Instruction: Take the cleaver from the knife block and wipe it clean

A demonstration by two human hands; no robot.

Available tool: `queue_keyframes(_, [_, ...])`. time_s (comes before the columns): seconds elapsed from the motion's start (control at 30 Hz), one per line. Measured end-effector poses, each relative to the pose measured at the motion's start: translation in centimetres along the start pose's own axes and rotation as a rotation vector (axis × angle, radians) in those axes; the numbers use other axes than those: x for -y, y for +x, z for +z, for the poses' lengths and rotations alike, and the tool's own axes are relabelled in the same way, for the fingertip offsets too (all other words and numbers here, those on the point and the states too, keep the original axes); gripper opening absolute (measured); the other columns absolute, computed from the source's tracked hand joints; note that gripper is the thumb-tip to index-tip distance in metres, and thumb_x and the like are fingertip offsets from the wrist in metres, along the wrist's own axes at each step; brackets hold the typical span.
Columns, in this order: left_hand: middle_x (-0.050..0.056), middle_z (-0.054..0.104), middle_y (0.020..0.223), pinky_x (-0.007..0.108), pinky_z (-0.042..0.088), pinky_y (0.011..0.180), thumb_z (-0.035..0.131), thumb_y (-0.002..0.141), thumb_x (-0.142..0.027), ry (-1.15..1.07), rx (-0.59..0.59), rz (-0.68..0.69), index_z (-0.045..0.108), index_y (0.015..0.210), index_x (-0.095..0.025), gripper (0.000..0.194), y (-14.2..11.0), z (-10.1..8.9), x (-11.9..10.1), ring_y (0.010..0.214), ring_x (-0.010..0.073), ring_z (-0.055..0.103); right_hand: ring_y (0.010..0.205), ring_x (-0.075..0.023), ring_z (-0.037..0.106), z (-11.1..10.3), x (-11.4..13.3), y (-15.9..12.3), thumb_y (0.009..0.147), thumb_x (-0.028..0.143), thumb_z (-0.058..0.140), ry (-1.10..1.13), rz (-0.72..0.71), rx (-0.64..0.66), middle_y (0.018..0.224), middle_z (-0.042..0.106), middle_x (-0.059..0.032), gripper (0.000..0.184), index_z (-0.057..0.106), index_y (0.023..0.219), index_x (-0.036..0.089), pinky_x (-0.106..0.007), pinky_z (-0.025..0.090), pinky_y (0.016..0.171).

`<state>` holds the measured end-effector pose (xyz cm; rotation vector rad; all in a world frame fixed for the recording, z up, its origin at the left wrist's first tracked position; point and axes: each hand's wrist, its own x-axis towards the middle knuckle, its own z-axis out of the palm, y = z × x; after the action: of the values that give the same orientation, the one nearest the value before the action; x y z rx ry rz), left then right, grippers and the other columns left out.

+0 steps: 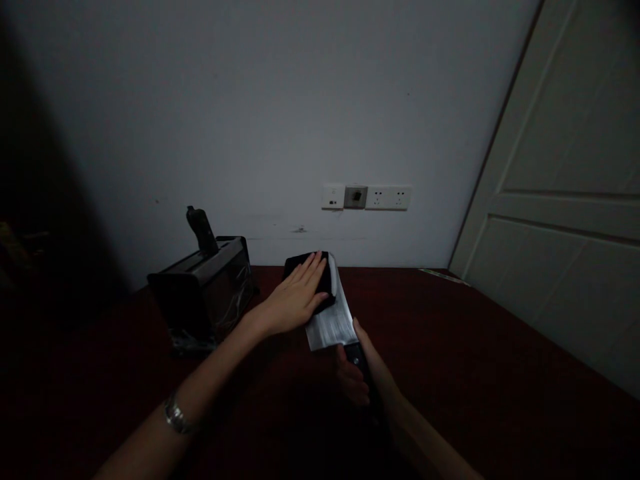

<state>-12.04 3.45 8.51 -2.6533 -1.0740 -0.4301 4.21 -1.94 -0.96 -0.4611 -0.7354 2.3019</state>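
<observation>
A cleaver (334, 327) with a broad, shiny metal blade is held tilted above the dark red table, its tip end pointing away from me. My right hand (367, 373) is wrapped round its black, riveted handle. Over the far part of the blade lies a black cloth (327, 283), covering much of the metal. My left hand (300, 293) rests flat on this cloth, fingers stretched out and slightly apart. Left of my hands stands a knife block (220, 287) with clear sides, and one black knife handle (203, 232) sticks up out of its top.
The dark red tabletop (430, 333) runs back to a pale wall (280, 133). Sockets and switches (379, 198) sit on the wall above the table. A white panelled door (565, 220) stands at the right. A thin, flat strip (444, 276) lies near the back right edge. The lighting is dim.
</observation>
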Motion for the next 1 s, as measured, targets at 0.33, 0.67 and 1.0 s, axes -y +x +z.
queue_keyframes(0.33, [0.012, -0.001, 0.150, 0.040, 0.015, 0.112, 0.029, 0.093, -0.038, 0.019, 0.018, 0.098, 0.005, 0.144, -0.010, 0.063, -0.3, -0.2, -2.5, 0.137, 0.0213, -0.005, 0.020, -0.0058, 0.025, -1.0, -0.1, 0.4, 0.075, 0.078, 0.016, -0.066, -0.085, 0.015, 0.027, 0.032, 0.0055, 0.073, 0.041, 0.041, 0.019, -0.017, 0.023, 0.021])
queue_keyframes(0.67, [0.012, -0.002, 0.150, 0.041, 0.016, 0.111, 0.036, 0.089, -0.048, -0.062, 0.087, 0.148, 0.000, 0.144, -0.012, 0.075, -0.5, -0.9, -3.6, 0.137, 0.0225, -0.002, 0.020, -0.0063, 0.027, -1.8, -0.1, 0.6, 0.075, 0.075, 0.025, -0.188, -0.098, 0.187, 0.026, 0.030, 0.0053, 0.068, 0.039, 0.038, 0.019, -0.018, 0.027, 0.023])
queue_keyframes(1.0, [0.015, -0.001, 0.150, 0.041, 0.017, 0.112, 0.030, 0.092, -0.044, 0.014, -0.091, 0.066, -0.001, 0.144, -0.009, 0.069, 0.0, -0.4, -2.5, 0.137, 0.0227, -0.004, 0.021, -0.0069, 0.028, -0.2, -0.3, 0.0, 0.076, 0.076, 0.022, -0.066, -0.095, 0.043, 0.029, 0.035, 0.0058, 0.069, 0.048, 0.050, 0.017, -0.018, 0.028, 0.023])
